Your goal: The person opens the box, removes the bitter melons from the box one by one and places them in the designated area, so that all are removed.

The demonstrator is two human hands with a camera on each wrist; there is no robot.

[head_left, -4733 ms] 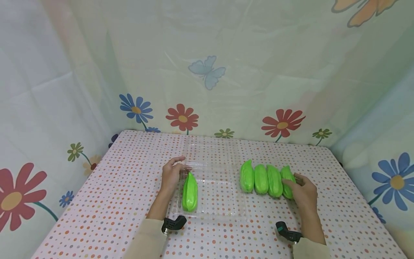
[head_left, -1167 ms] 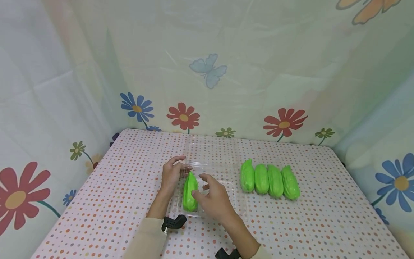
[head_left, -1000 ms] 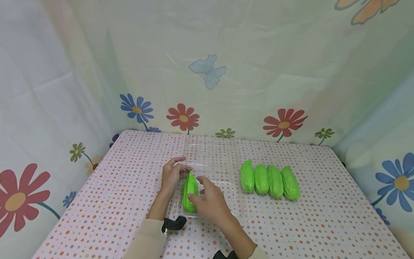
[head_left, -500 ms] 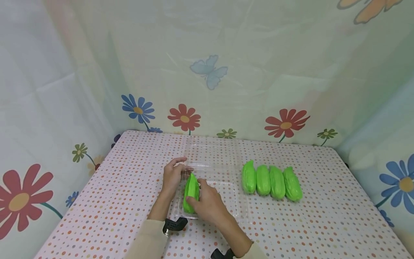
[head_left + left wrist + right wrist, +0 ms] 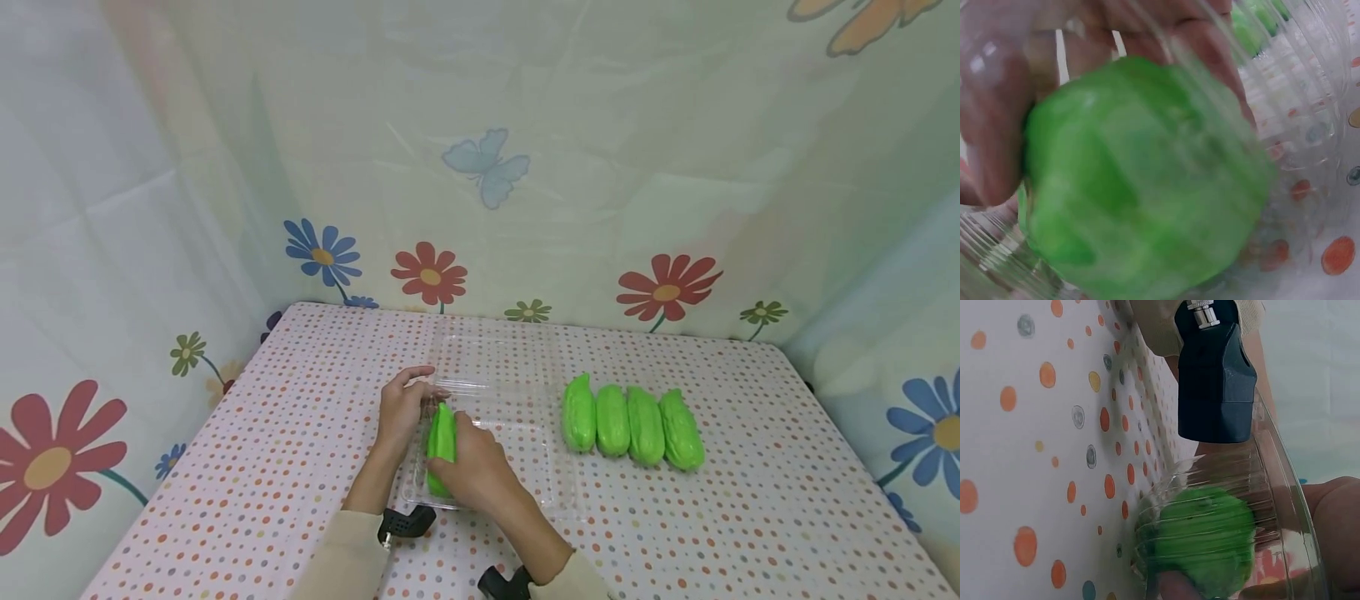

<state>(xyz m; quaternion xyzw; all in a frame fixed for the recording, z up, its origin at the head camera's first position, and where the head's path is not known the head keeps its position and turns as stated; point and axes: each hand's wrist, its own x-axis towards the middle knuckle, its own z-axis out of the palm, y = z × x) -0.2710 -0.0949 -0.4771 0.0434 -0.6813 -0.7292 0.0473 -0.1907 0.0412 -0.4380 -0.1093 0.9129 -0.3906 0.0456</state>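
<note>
A clear plastic container [image 5: 528,458] stands on the table with its lid folded back. In its left side lies a green ribbed gourd [image 5: 442,437] with a pointed tip. My right hand [image 5: 478,467] grips it from the right, thumb over its near end. At the container's left rim, near the hinge, my left hand [image 5: 400,408] holds on with thumb and fingers. Through the clear wall, the left wrist view shows the gourd [image 5: 1147,181] large, with fingers around it. It shows through the ridged wall in the right wrist view too, the gourd [image 5: 1207,537] near a fingertip.
Several more green gourds [image 5: 613,421] lie side by side on the table right of the container. The dotted cloth [image 5: 750,467] covers the table. A floral curtain [image 5: 600,167] hangs behind it and along the sides. Black wrist cameras [image 5: 407,523] sit below the hands.
My right hand has left the rightmost gourd in the row and come over into the container. In the last second its fingers closed round the gourd there. My left hand stays at the rim.
</note>
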